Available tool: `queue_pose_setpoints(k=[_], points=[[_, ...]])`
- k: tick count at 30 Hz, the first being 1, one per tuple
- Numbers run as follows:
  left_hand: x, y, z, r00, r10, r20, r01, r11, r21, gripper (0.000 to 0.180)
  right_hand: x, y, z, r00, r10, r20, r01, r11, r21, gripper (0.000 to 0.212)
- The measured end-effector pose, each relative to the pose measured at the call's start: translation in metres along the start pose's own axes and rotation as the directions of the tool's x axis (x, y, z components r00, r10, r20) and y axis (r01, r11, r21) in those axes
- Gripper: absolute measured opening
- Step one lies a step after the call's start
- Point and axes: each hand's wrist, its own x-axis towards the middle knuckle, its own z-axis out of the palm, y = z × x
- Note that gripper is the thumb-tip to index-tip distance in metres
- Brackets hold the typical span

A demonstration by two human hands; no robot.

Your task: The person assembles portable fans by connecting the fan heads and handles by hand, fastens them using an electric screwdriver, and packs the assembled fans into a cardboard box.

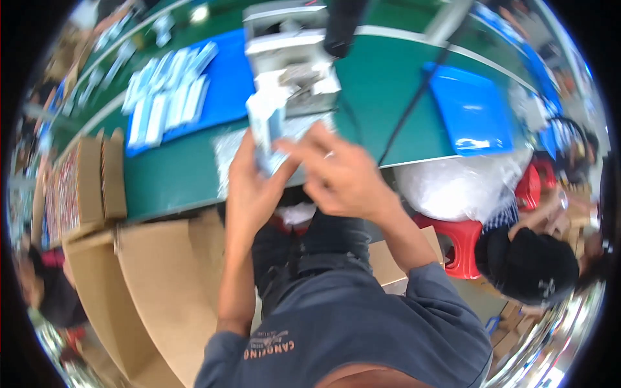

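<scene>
Upright in my left hand [252, 187] is a slim white and light-blue box [265, 119], its sides wrapped by my thumb and fingers. My right hand [339, 171], with a ring on one finger, is curled close on the box's right side. One of its fingertips meets the lower part of the box; motion blur hides whether anything small is pinched there. Under both hands lies a sheet of clear bubbly wrap [223, 161] at the table's near edge. Just behind the box stands a grey-white open bin [284, 45] with white pieces inside.
Several similar slim boxes [171, 97] lie on a blue tray [233, 64] at left. A blue sheet or tray [472, 110] rests on the green table [369, 77] at right. Cartons [155, 284] stand lower left; a red stool [462, 246] and a person in a black cap [530, 265] are right.
</scene>
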Motion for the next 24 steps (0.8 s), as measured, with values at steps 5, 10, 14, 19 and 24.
queue_pose_setpoints(k=[5,10,14,19,24], points=[[-0.012,0.008,-0.018,0.981,-0.114,0.157,0.079,0.974,0.211,0.038,-0.001,0.014,0.015,0.986,-0.003,0.168,0.007,1.0,-0.028,0.035],[-0.022,0.018,-0.013,0.991,-0.066,0.113,0.02,0.929,0.37,0.038,-0.012,0.012,0.025,0.978,-0.07,0.198,0.102,0.983,-0.155,0.029],[-0.024,0.018,-0.007,0.996,-0.081,0.038,0.064,0.946,0.317,0.036,-0.029,0.011,0.03,0.987,-0.097,-0.13,0.087,0.993,-0.079,0.026],[-0.031,0.015,-0.001,0.999,-0.012,-0.035,0.02,0.969,0.247,0.04,-0.037,0.012,0.039,0.958,0.209,-0.197,-0.093,0.875,0.474,0.007],[-0.035,0.015,-0.009,0.995,-0.014,0.101,0.02,0.998,-0.061,0.052,-0.047,0.028,0.044,0.894,0.367,0.257,-0.378,0.308,0.873,0.015]])
